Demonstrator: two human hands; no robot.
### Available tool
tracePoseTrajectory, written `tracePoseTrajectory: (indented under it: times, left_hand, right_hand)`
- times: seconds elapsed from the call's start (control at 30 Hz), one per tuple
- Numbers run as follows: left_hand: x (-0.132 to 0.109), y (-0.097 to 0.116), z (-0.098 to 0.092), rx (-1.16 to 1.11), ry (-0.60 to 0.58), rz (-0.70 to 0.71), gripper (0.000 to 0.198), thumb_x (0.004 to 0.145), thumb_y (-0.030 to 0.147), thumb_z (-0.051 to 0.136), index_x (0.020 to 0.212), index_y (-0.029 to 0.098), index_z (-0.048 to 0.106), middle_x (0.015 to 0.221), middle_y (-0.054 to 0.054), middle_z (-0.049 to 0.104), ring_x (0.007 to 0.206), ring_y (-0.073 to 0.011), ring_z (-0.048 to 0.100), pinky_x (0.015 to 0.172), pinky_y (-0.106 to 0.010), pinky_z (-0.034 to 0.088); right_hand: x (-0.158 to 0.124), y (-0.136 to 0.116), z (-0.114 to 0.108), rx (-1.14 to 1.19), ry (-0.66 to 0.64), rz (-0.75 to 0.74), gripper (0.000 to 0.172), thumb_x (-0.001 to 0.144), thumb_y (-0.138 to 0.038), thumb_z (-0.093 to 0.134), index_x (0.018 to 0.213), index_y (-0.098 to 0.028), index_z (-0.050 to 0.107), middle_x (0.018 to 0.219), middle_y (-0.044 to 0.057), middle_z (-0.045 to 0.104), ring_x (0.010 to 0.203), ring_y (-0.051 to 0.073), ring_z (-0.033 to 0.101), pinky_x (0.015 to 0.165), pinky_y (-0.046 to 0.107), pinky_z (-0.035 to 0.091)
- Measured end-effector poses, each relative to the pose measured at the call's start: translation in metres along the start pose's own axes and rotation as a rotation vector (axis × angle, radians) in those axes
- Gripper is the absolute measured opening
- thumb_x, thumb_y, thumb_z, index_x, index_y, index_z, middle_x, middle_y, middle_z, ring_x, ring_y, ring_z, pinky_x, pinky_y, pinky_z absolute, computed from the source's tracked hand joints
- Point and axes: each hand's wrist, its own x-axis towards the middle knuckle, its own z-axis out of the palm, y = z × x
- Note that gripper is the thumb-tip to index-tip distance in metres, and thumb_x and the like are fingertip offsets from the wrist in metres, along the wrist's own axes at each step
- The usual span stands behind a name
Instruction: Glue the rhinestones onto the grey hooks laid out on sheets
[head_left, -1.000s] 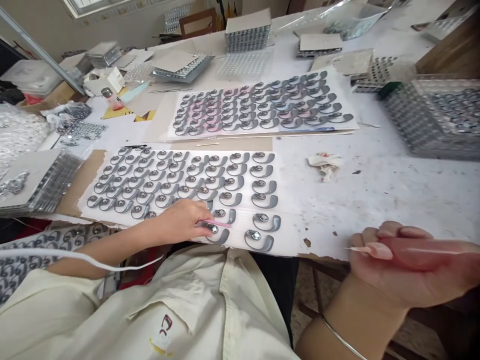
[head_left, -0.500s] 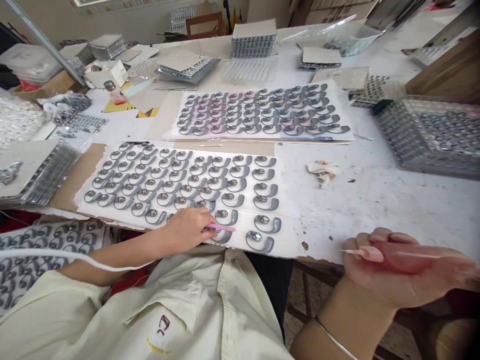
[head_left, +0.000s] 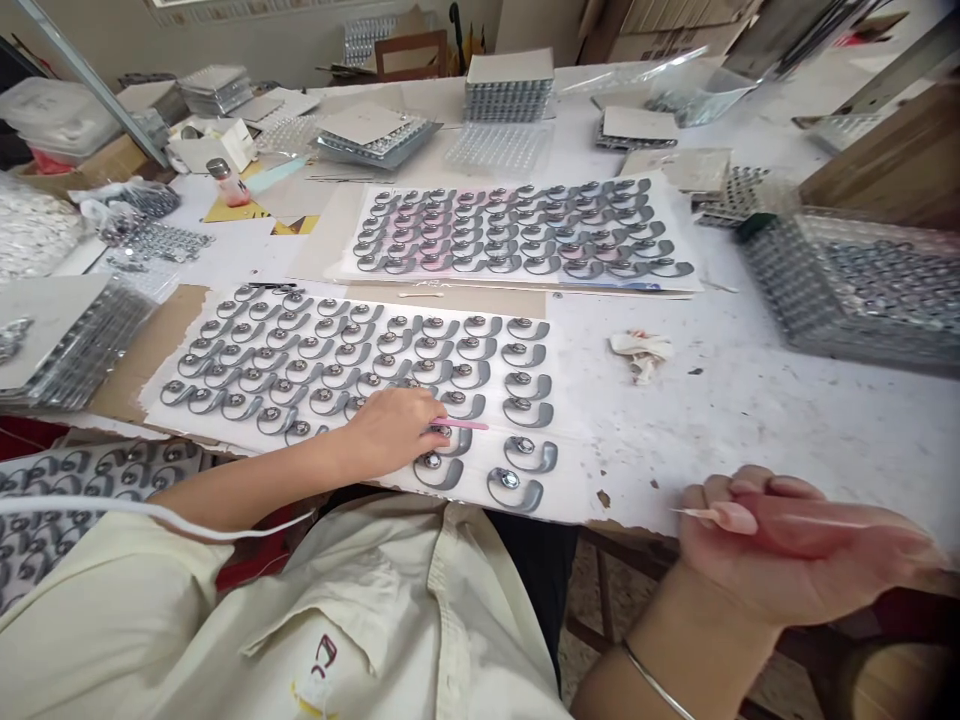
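My left hand [head_left: 394, 432] pinches a thin pink stick [head_left: 466, 424] over the front sheet, its tip pointing right. Beneath and around that hand lie rows of grey curved metal pieces [head_left: 534, 456], each with a round, shiny stone-like disc at one end. Some of them are hidden under my fingers. A white sheet [head_left: 574, 440] on cardboard carries these rows. Off the table's front edge at the right, my right hand [head_left: 780, 580] is wrapped around a soft squeeze bottle [head_left: 817, 525] of reddish liquid, its fine nozzle pointing left.
A second sheet of similar pieces [head_left: 510, 230] lies behind. A crumpled stained tissue [head_left: 641, 352] is to the right. Clear plastic trays [head_left: 862, 290] are stacked at far right, more trays [head_left: 82, 350] at left. A small bottle [head_left: 226, 182] stands at back left.
My left hand with the pink stick has moved slightly away from me and to the right, uncovering a piece near the front edge. My right hand still holds the squeeze bottle.
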Motion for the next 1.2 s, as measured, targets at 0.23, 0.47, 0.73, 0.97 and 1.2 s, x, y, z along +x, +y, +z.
tracePoseTrajectory:
  times: [0.23,0.47,0.73,0.97,1.2]
  left_hand:
    - [0.01,-0.002,0.007,0.057,-0.036,0.036,0.019,0.091,0.029,0.059,0.096,0.015,0.071,0.092,-0.006,0.069,0.084,-0.0211,0.064,0.075,-0.029,0.047]
    - [0.008,-0.005,-0.008,-0.276,0.129,0.095,0.022,0.088,0.035,0.065,0.098,0.016,0.072,0.082,-0.003,0.064,0.069,-0.0145,0.058,0.065,-0.025,0.046]
    - [0.084,-0.003,-0.071,-0.677,0.714,0.381,0.045,0.093,0.056,0.052,0.098,0.016,0.072,0.09,-0.006,0.066,0.084,-0.015,0.062,0.076,-0.025,0.052]
    - [0.176,-0.003,-0.063,-0.929,0.439,0.384,0.051,0.088,0.06,0.057,0.096,0.011,0.069,0.075,-0.002,0.064,0.049,-0.0061,0.06,0.05,-0.017,0.049]
    - [0.209,-0.028,-0.037,-0.969,0.197,0.205,0.007,0.084,0.008,0.063,0.088,0.009,0.069,0.074,-0.003,0.07,0.069,-0.0122,0.07,0.07,-0.022,0.058]
  right_hand:
    - [-0.001,0.0,-0.002,0.016,-0.038,-0.001,0.068,0.031,-0.086,0.068,0.047,-0.021,0.058,0.043,-0.003,0.049,0.021,0.008,0.03,0.018,0.024,0.018]
    - [-0.009,-0.011,0.009,-0.037,0.002,0.016,0.064,0.034,-0.082,0.071,0.049,-0.02,0.058,0.045,-0.002,0.051,0.023,0.007,0.031,0.022,0.023,0.02]
    - [0.028,-0.057,0.073,-0.08,-0.062,-0.061,0.068,0.038,-0.079,0.072,0.061,-0.018,0.055,0.05,-0.005,0.048,0.03,0.004,0.035,0.026,0.018,0.024]
    - [0.081,-0.048,0.164,-0.107,-0.148,0.153,0.059,0.056,-0.07,0.075,0.067,-0.015,0.057,0.056,-0.001,0.05,0.039,0.005,0.04,0.032,0.017,0.024]
    - [0.098,-0.012,0.167,-0.134,-0.264,0.173,0.056,0.048,-0.055,0.087,0.049,-0.016,0.048,0.057,-0.002,0.043,0.051,0.012,0.054,0.035,0.018,0.026]
